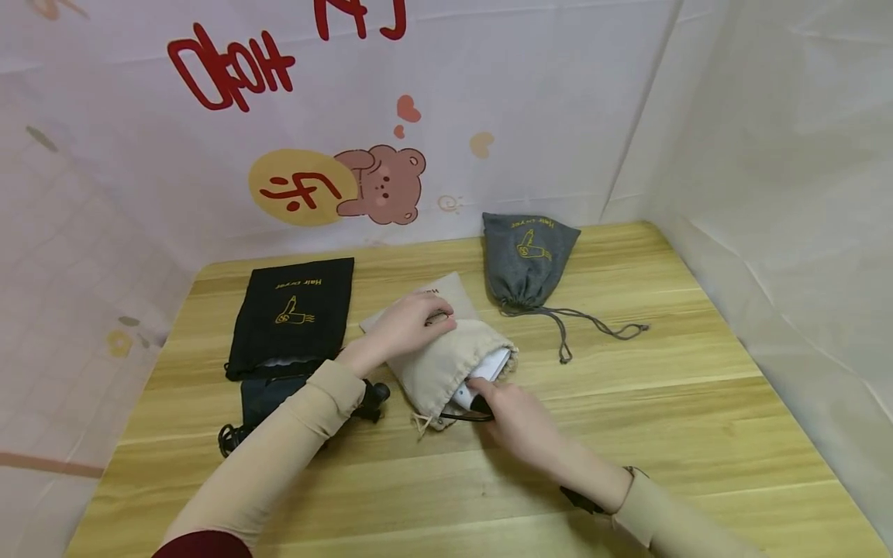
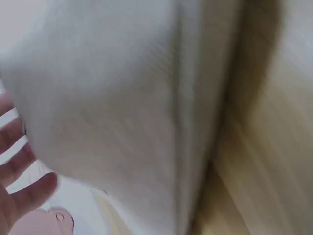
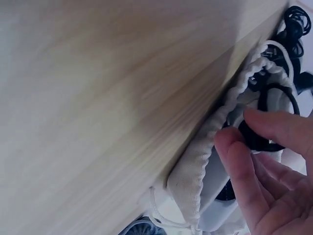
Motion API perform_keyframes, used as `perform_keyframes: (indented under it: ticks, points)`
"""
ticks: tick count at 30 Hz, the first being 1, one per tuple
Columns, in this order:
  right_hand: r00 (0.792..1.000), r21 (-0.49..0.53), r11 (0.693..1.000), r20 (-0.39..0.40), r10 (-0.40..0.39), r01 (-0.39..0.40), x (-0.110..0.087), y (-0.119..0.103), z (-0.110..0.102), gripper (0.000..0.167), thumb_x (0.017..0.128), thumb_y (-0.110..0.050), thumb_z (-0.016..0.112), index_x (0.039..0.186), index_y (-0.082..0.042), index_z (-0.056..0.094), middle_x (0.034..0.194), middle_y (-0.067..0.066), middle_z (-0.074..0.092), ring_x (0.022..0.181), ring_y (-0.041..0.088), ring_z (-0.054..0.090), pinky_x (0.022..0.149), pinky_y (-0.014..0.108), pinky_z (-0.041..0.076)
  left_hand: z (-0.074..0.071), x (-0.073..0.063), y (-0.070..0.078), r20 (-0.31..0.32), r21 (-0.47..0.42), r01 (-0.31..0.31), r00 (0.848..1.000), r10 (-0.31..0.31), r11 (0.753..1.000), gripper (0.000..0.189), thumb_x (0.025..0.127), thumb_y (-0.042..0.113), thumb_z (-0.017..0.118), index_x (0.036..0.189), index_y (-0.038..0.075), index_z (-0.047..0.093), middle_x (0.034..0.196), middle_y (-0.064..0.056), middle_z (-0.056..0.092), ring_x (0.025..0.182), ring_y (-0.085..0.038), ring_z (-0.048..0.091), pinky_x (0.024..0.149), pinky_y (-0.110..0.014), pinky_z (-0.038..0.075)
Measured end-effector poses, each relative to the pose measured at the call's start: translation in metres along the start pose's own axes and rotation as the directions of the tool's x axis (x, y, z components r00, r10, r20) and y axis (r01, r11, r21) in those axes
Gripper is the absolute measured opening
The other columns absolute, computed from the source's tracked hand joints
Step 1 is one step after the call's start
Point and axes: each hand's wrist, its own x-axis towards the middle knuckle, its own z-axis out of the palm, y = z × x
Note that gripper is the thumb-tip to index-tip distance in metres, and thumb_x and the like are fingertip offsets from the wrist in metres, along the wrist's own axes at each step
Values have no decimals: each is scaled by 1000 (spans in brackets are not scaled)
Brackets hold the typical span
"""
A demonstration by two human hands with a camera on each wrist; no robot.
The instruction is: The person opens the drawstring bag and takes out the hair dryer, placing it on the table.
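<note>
A beige drawstring bag [image 1: 439, 364] lies mid-table, its mouth toward me. Inside that mouth shows a white hair dryer [image 1: 492, 363] with a black end and a black cord [image 1: 466, 418]; the rest of it is hidden by cloth. My right hand [image 1: 519, 426] is at the bag's mouth, thumb and fingers pinching the dryer's black end [image 3: 252, 137]. Over the top of the bag is my left hand [image 1: 412, 322]; the left wrist view has its fingers [image 2: 34, 196] spread and loosely bent beside the blurred cloth, holding nothing.
On the left lies a black bag [image 1: 293, 314] printed with a hair dryer, with a dark dryer [image 1: 261, 395] and its coiled cord [image 1: 229, 440] in front, partly behind my left sleeve. A grey drawstring bag [image 1: 528, 263] with long cords lies at the back right. White printed cloth walls [image 1: 558, 93] border the table.
</note>
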Motion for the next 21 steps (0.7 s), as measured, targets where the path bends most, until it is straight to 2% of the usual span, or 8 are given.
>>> perform_keyframes:
  ticks: [3, 7, 10, 11, 13, 16, 18, 21]
  points:
    - [998, 40, 999, 50, 25, -27, 1, 4, -2, 57, 72, 9, 81, 127, 0, 66, 98, 18, 78, 86, 32, 77, 76, 44, 64, -4, -10, -10, 2, -29, 15, 1000, -15, 999, 40, 105, 33, 65, 137, 8, 69, 141, -12, 69, 135, -31, 63, 116, -47, 51]
    - [989, 67, 996, 141, 44, -54, 2, 6, -7, 59, 73, 2, 79, 130, 1, 64, 102, 18, 78, 90, 31, 75, 79, 46, 63, -5, -16, -19, 1, -59, 48, 999, -48, 997, 45, 106, 29, 64, 145, 7, 63, 129, -16, 71, 112, -29, 66, 101, -44, 53]
    - [972, 120, 985, 214, 99, -127, 4, 4, -11, 59, 78, -2, 75, 136, 2, 62, 110, 20, 77, 95, 31, 74, 82, 49, 63, -5, -15, -20, 3, -78, 73, 997, -73, 994, 45, 108, 25, 60, 147, 4, 60, 125, -18, 72, 104, -27, 67, 93, -44, 54]
    - [967, 136, 979, 224, 120, -153, 5, 2, -12, 55, 82, -2, 74, 136, 1, 63, 111, 20, 77, 94, 31, 74, 82, 49, 63, -5, -14, -20, 4, -85, 85, 996, -85, 993, 43, 108, 24, 59, 146, 3, 61, 126, -19, 73, 106, -28, 69, 95, -44, 56]
    - [968, 131, 976, 204, 144, -173, 7, -1, -10, 41, 88, -5, 73, 129, 0, 67, 105, 18, 78, 90, 29, 74, 79, 48, 63, -6, -12, -18, 7, -97, 124, 992, -124, 987, 40, 109, 23, 58, 142, 2, 64, 128, -18, 74, 112, -30, 71, 99, -45, 57]
    - [989, 41, 992, 95, 113, -118, 9, -6, -2, 21, 92, -11, 77, 111, -4, 71, 92, 13, 77, 80, 28, 73, 72, 45, 62, -7, -11, -17, 9, -127, 199, 980, -200, 972, 35, 108, 23, 59, 134, 2, 70, 123, -16, 76, 115, -30, 71, 101, -45, 57]
    - [997, -57, 996, 16, 75, -74, 9, -9, 3, 21, 89, -17, 83, 100, -6, 69, 85, 10, 75, 77, 29, 74, 68, 44, 62, -7, -11, -17, 6, -159, 238, 971, -241, 958, 32, 107, 25, 62, 128, 4, 74, 120, -14, 77, 114, -30, 71, 100, -45, 57]
    - [998, -177, 983, -56, 28, -38, 10, -13, 10, 30, 83, -23, 89, 95, -6, 67, 78, 8, 74, 72, 28, 73, 63, 42, 61, -8, -11, -19, -13, -195, 253, 965, -260, 948, 28, 105, 25, 66, 120, 5, 78, 117, -13, 79, 111, -29, 72, 97, -44, 58]
